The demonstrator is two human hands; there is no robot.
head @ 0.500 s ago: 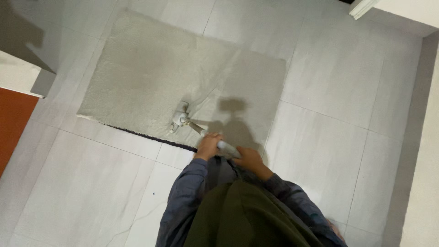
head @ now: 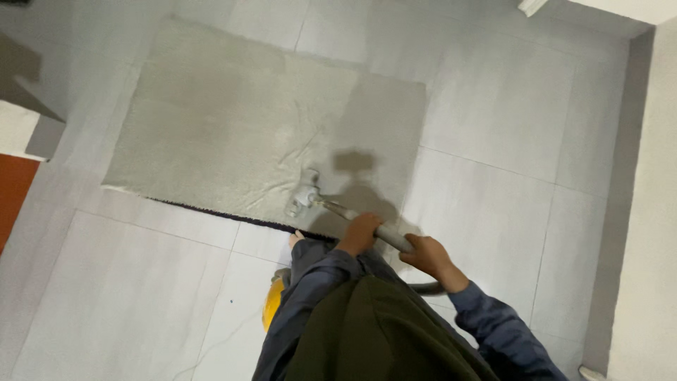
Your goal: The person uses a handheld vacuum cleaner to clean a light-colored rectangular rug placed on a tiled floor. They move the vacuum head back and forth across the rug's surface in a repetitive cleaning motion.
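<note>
Both hands closed round the wand (head: 384, 233) — left hand (head: 361, 233) forward to steer, right hand (head: 429, 255) behind to push. Nozzle (head: 303, 194) flat on the rug (head: 233, 127) near its front edge, wand slanted down to keep contact — yellow canister (head: 271, 303) on the floor (head: 141, 282) beside the legs.

Fuzzy cloth rug (head: 226, 134) on smooth glossy tiles (head: 493, 106).
</note>
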